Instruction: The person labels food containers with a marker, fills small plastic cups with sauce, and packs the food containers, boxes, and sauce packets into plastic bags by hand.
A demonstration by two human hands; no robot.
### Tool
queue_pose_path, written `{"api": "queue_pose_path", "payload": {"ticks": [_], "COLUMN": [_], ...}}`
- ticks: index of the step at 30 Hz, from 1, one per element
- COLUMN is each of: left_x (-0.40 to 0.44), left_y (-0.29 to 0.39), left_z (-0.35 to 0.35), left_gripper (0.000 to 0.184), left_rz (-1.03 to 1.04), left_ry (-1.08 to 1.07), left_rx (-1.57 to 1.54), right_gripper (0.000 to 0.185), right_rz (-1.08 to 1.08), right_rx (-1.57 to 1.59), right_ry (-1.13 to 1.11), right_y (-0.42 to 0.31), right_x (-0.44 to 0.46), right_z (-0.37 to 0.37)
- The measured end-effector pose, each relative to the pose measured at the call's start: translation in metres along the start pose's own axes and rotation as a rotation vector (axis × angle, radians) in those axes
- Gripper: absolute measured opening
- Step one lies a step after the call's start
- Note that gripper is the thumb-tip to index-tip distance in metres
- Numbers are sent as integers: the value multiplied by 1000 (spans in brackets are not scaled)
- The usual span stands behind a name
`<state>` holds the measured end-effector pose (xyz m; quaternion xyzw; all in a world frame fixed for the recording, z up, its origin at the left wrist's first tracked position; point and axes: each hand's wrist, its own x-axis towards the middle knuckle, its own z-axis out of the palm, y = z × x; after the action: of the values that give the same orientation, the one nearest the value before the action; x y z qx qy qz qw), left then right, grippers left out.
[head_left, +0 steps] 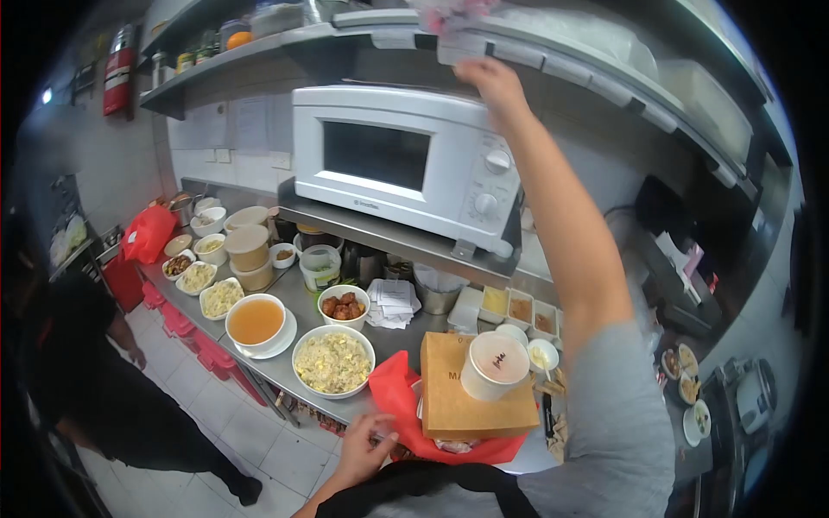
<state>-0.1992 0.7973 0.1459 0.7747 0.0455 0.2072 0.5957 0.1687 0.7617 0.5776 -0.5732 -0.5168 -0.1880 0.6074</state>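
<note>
My right hand (pixel 494 85) is raised to the shelf rail above the microwave. Its fingers are closed by a white slip (pixel 448 49) and under a pink and white plastic bundle (pixel 449 12); what they grip is too blurred to tell. Low down, my left hand (pixel 364 449) is beside a red plastic bag (pixel 395 388), fingers bent and apart. The bag lies spread under a brown cardboard box (pixel 440 410). On the box stands a lidded white tub (pixel 495 367) with dark writing on its lid.
A bowl of fried rice (pixel 334 361), a soup bowl (pixel 256 321) and a bowl of browned pieces (pixel 344 306) stand left of the box. The white microwave (pixel 389 160) sits on a raised shelf behind. A person in dark clothes (pixel 95 371) stands at left.
</note>
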Motion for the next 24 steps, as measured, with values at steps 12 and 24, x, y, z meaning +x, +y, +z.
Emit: {"api": "queue_pose_path", "payload": {"ticks": [12, 24], "left_x": [39, -29], "left_y": [136, 123], "left_z": [-4, 212], "left_gripper": [56, 9], "left_rz": [626, 362], "left_ry": [7, -184], "left_rx": [-863, -181], "right_gripper": [15, 27], "right_rz": [-447, 700], "right_rx": [-144, -1018], "right_ry": [-235, 766], "right_y": [-126, -133], "right_x": [-302, -638], "right_z": [24, -510]}}
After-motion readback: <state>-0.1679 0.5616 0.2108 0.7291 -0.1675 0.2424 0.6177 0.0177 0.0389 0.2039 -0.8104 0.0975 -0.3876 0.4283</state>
